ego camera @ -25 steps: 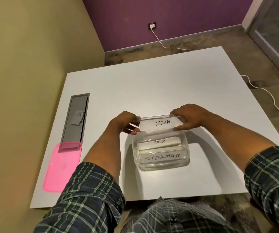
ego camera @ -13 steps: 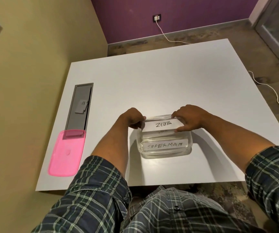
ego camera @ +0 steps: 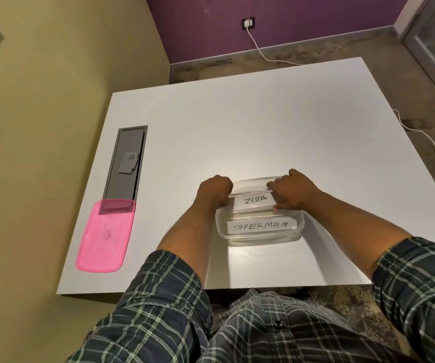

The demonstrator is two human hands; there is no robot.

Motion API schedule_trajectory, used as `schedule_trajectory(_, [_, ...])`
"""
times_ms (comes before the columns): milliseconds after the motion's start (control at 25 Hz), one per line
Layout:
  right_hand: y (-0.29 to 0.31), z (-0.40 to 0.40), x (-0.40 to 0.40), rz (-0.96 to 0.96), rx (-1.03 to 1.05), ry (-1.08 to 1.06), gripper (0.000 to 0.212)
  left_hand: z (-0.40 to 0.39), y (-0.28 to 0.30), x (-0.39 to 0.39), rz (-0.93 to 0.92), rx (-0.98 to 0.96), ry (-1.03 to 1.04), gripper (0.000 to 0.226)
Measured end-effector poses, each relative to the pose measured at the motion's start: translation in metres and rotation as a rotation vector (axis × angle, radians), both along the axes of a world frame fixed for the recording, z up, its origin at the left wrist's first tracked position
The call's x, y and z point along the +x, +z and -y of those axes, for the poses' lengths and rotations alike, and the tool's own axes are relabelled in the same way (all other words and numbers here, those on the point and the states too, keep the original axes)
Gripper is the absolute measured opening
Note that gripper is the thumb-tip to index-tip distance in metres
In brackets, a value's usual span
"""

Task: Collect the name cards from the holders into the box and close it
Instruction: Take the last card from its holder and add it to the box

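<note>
Over the clear plastic box (ego camera: pixel 260 231), left hand (ego camera: pixel 215 191) and right hand (ego camera: pixel 289 189) pinch the ends of the light, stiff, slippery clear acrylic ZEBRA card holder (ego camera: pixel 254 201).

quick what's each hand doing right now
Left hand: closed on the left end of the ZEBRA card, over the clear box.
Right hand: closed on the card's right end.
</note>
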State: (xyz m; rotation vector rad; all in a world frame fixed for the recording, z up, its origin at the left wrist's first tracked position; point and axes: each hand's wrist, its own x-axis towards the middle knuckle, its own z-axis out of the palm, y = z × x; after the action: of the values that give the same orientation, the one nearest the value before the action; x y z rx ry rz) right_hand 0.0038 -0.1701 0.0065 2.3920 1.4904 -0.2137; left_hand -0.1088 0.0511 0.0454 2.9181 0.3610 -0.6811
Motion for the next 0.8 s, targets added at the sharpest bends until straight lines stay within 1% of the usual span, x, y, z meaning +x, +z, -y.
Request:
schedule_trajectory(40, [-0.001, 0.0, 0.0, -0.014, -0.018, 0.001, 0.055, 0.001, -0.002, 0.001, -0.006, 0.025, -0.02, 0.024])
schedule_trajectory(120, [0.0, 0.001, 0.003, -0.063, -0.041, 0.0, 0.042, 0.002, -0.003, 0.002, -0.001, 0.073, -0.061, 0.027])
schedule_trajectory(200, [0.006, 0.004, 0.008, -0.1, -0.028, 0.001, 0.031, 0.004, -0.001, 0.002, 0.016, 0.168, -0.148, 0.022])
schedule_trajectory(280, [0.01, 0.007, 0.013, -0.08, 0.0, 0.044, 0.027, 0.003, 0.001, 0.003, 0.05, 0.304, -0.26, 0.015])
schedule_trajectory(320, [0.01, 0.008, 0.014, -0.064, 0.006, 0.068, 0.027, 0.002, 0.001, 0.003, 0.068, 0.356, -0.295, 0.017])
schedule_trajectory(400, [0.009, 0.009, 0.017, -0.042, 0.01, 0.095, 0.027, -0.001, 0.0, 0.004, 0.083, 0.397, -0.335, 0.024])
schedule_trajectory(480, [0.007, 0.008, 0.018, -0.032, 0.005, 0.109, 0.025, -0.002, -0.003, 0.005, 0.061, 0.39, -0.34, 0.028])
schedule_trajectory(560, [0.007, 0.005, 0.019, -0.04, 0.002, 0.128, 0.025, -0.001, -0.005, 0.005, 0.056, 0.356, -0.295, 0.03])
schedule_trajectory(800, [0.009, 0.0, 0.026, -0.04, -0.043, 0.221, 0.026, -0.005, -0.009, -0.001, 0.086, 0.227, -0.137, 0.027])
